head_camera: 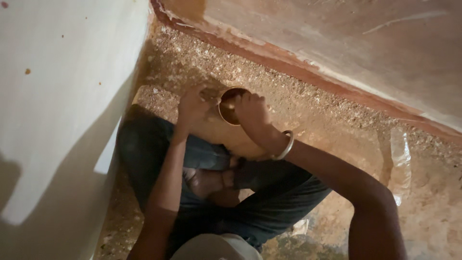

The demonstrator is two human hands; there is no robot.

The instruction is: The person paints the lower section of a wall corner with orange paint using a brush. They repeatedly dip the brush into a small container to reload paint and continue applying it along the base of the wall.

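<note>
I look down at my crossed legs in dark trousers (269, 202) on a speckled stone floor. A tan clay pot (230, 136) lies on its side over my lap, its round open mouth (227, 110) facing away from me. My left hand (194, 107) grips the pot's rim on the left. At the right of the rim my right hand (251, 111) has its fingers curled over the edge and into the mouth. A silver bangle (285, 147) circles my right wrist. The inside of the pot is dark.
A white wall (62, 120) rises close on the left. A plastered wall with a reddish base band (298, 67) runs diagonally across the top right. A crumpled clear plastic sheet (399, 159) lies on the floor at right. My bare foot (207, 183) rests under the pot.
</note>
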